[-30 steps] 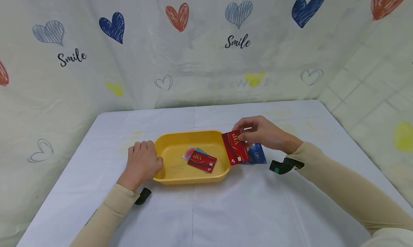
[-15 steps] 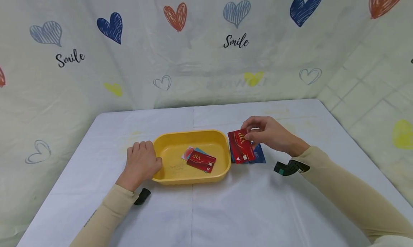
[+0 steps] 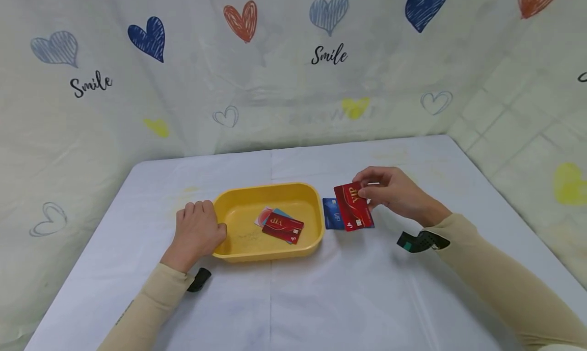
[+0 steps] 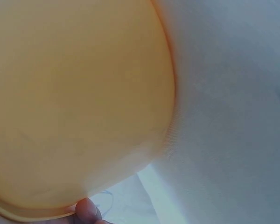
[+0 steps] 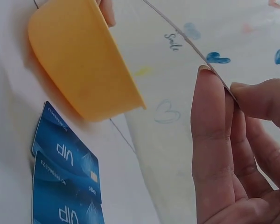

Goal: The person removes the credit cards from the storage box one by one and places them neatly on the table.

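My left hand (image 3: 198, 232) grips the left end of a yellow plastic tub (image 3: 228, 192), its fingers curled over the rim. Between thumb and fingers, my right hand (image 3: 401, 192) pinches a red VIP card (image 3: 353, 210) by its upper right edge, to the right of the tub. Below that card, two overlapping blue VIP cards (image 5: 67, 149) lie on the table; in the head view the red card partly covers the blue cards (image 3: 332, 216). Inside the tub, another red VIP card (image 3: 283, 227) rests on a light blue card (image 3: 281, 213) and a pink-and-white card (image 3: 263, 216).
A white cloth covers the table (image 3: 293, 300). Behind it hangs a pale curtain (image 3: 275, 86) printed with hearts and the word Smile. Black straps (image 3: 423, 241) sit at both wrists.
My right hand has moved right with the red card, from over the tub's right rim to over the blue cards. More of the blue cards shows at left. The left hand keeps its grip.
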Tool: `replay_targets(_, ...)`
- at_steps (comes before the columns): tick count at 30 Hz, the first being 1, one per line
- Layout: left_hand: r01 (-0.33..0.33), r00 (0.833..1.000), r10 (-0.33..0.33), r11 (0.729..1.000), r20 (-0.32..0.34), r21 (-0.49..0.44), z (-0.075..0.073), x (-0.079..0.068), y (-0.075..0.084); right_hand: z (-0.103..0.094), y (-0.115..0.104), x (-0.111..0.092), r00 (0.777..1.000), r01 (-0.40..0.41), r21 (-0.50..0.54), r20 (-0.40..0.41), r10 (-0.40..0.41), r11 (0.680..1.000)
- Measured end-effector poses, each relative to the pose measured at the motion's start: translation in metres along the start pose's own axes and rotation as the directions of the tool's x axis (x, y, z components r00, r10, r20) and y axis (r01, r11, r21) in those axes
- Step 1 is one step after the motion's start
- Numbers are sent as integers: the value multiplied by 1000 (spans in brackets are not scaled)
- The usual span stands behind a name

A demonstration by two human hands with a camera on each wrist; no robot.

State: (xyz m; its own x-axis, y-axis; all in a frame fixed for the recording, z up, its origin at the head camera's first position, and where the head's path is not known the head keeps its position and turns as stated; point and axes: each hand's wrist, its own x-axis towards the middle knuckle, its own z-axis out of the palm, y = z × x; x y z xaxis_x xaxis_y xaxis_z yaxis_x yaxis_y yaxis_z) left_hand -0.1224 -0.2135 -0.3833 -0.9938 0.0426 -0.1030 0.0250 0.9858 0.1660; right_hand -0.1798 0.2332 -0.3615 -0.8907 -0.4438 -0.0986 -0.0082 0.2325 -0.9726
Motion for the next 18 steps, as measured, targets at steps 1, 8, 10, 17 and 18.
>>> replay_targets(1,0,1000,0,1000,-1,-2,0,0,0,-1,1,-1,1000,0,8,-4,0,1000)
replay_targets(8,-7,1000,7,1000,-9,7,-2,-1,0,-12,10,-10,999,-2,34,-37,3,999)
replay_targets(10,-7,1000,7,1000,-9,9,-2,-1,0,-14,11,-12,999,-1,49,-46,4,999)
replay_targets(17,-7,1000,7,1000,-17,2,-2,-2,3,-21,18,-18,998,10,85,-59,-5,996)
replay_targets(18,-7,1000,7,1000,-19,2,-2,-2,3,-22,19,-19,998,10,85,-64,-5,996)
